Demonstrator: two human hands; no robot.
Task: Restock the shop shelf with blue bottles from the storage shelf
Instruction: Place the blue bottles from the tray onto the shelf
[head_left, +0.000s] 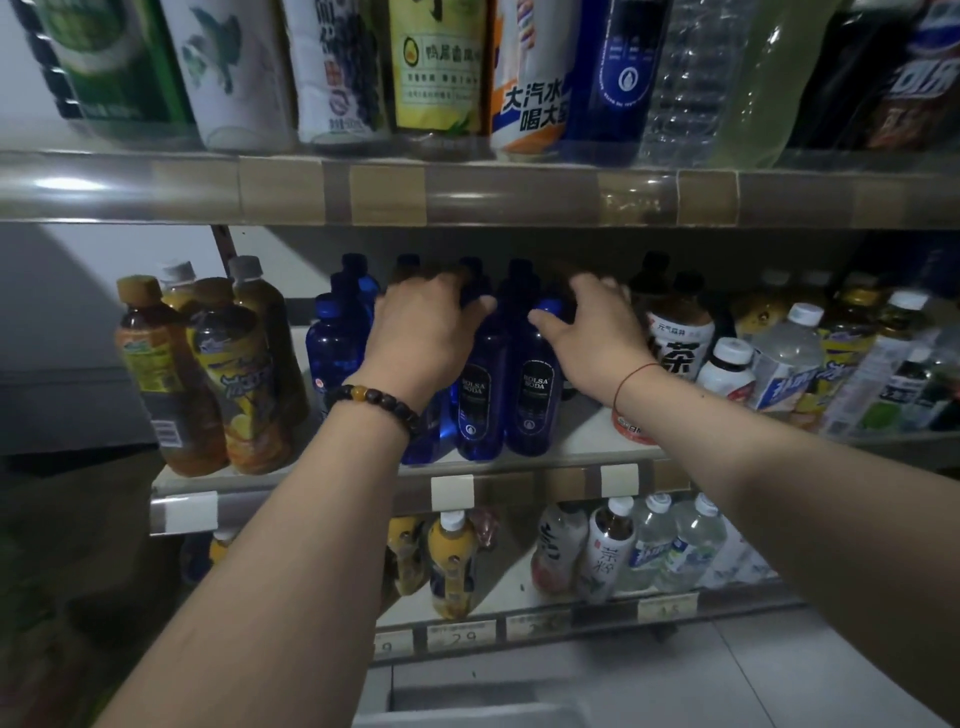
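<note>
Several blue bottles stand in rows on the middle shelf (587, 452), under the upper shelf. My left hand (421, 332), with a dark bead bracelet on its wrist, is curled over the top of a front blue bottle (480, 400). My right hand (592, 332), with a red string at the wrist, is wrapped around the neck of the neighbouring blue bottle (535, 400). Both bottles carry dark labels and stand upright on the shelf. Another blue bottle (332, 348) stands to the left, and more stand behind in the dark.
Orange-brown tea bottles (239, 374) crowd the shelf's left end. White and clear drink bottles (779, 358) fill the right. The upper shelf (467, 192) hangs low over the bottle caps. More bottles (452, 561) stand on the lower shelf. A tiled floor (727, 675) lies below.
</note>
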